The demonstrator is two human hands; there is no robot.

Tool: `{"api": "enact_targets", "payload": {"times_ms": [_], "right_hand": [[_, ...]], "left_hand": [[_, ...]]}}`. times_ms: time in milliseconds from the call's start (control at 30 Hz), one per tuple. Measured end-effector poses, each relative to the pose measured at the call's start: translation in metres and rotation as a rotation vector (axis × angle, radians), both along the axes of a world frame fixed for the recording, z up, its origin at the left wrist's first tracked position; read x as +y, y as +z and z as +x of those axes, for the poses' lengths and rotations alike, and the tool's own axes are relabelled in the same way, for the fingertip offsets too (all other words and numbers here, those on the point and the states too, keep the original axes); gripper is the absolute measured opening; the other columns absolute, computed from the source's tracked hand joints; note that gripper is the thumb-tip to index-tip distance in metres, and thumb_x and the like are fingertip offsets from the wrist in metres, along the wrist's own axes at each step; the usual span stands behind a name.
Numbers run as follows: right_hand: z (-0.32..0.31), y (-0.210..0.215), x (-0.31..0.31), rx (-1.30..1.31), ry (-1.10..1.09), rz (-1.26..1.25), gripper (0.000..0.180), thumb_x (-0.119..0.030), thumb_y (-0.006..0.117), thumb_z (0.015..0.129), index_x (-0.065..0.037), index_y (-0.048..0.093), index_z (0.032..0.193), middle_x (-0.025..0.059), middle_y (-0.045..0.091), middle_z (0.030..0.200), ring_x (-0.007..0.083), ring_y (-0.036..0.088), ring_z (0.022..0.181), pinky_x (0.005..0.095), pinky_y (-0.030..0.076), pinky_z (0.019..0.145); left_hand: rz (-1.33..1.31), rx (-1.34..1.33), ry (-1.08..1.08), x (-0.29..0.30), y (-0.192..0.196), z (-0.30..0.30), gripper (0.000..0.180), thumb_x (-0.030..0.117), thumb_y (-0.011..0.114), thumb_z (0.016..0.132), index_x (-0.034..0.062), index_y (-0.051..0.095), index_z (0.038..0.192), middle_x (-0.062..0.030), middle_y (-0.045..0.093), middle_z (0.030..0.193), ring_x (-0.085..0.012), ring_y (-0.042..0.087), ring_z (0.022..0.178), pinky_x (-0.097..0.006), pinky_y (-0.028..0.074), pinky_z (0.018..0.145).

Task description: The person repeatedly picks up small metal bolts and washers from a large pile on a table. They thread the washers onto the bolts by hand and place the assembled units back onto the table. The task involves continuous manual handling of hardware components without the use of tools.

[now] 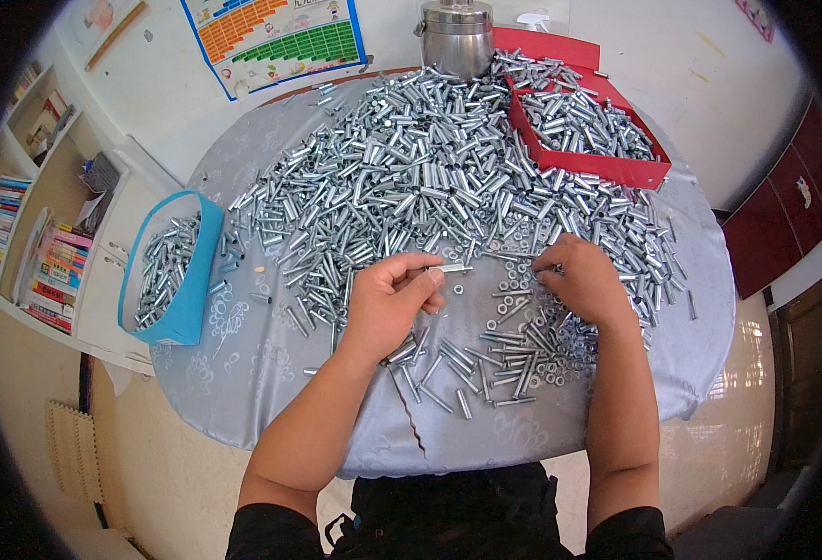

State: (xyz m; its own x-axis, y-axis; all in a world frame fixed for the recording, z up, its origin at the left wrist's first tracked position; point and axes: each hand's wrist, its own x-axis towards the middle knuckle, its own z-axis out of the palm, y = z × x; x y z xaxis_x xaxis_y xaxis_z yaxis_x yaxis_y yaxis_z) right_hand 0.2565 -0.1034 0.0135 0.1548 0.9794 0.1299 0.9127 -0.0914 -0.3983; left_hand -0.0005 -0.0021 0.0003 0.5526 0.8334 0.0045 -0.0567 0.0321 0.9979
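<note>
My left hand (394, 301) is closed, with thumb and fingertips pinching a silver sleeve anchor bolt (453, 269) that points to the right. My right hand (576, 277) is over a patch of nuts and washers, its fingers pressed together; whatever they hold is hidden. Small hex nuts (505, 309) and washers lie scattered between the two hands. Nearer to me, loose long bolts (514, 362) are spread on the cloth, and more bolts and metal sleeves lie under my left wrist. Behind both hands rises a large heap of metal sleeves and bolts (402, 159).
A grey patterned tablecloth (243, 392) covers the round table. At the left stands a blue box (187, 313) holding metal sleeves; at the back right, a red box (607, 170) is full of bolts. A steel pot (458, 42) stands behind the heap. A bookshelf (94, 224) is at far left.
</note>
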Motion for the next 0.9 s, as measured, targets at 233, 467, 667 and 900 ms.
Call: {"api": "enact_targets", "payload": {"times_ms": [233, 467, 667, 900], "right_hand": [[-0.018, 0.016, 0.004, 0.447, -0.119, 0.087, 0.011, -0.01, 0.065, 0.082, -0.002, 0.068, 0.088, 0.0107, 0.067, 0.082, 0.021, 0.065, 0.074, 0.0329, 0.051, 0.069], [-0.057, -0.004, 0.017, 0.999, -0.007, 0.188, 0.009, -0.004, 0.062, 0.087, 0.004, 0.06, 0.092, 0.0088, 0.067, 0.084, 0.0152, 0.068, 0.078, 0.0261, 0.052, 0.068], [-0.064, -0.007, 0.017, 1.062, 0.002, 0.148, 0.008, -0.002, 0.062, 0.088, 0.004, 0.06, 0.094, 0.0095, 0.067, 0.088, 0.0163, 0.069, 0.081, 0.0258, 0.053, 0.07], [-0.062, -0.004, 0.017, 1.162, 0.091, 0.122, 0.015, 0.0, 0.065, 0.086, 0.006, 0.061, 0.1, 0.0089, 0.068, 0.091, 0.0154, 0.068, 0.083, 0.0269, 0.054, 0.072]], "left_hand": [[-0.034, -0.001, -0.006, 0.0, 0.0, -0.001, 0.022, 0.007, 0.061, 0.091, -0.0014, 0.065, 0.111, -0.0099, 0.069, 0.089, -0.0144, 0.066, 0.07, -0.027, 0.056, 0.063], [-0.081, -0.042, -0.041, 0.0, 0.004, 0.0, 0.024, 0.006, 0.06, 0.091, -0.0027, 0.064, 0.113, -0.0121, 0.07, 0.094, -0.0151, 0.066, 0.071, -0.028, 0.057, 0.064], [-0.1, -0.042, -0.051, -0.001, 0.004, 0.001, 0.025, 0.006, 0.06, 0.091, -0.0041, 0.063, 0.114, -0.012, 0.07, 0.094, -0.0153, 0.067, 0.07, -0.028, 0.057, 0.063], [-0.104, -0.01, -0.057, -0.002, 0.006, 0.002, 0.025, 0.005, 0.061, 0.09, -0.0044, 0.063, 0.113, -0.0124, 0.07, 0.093, -0.0163, 0.068, 0.07, -0.028, 0.057, 0.063]]}}
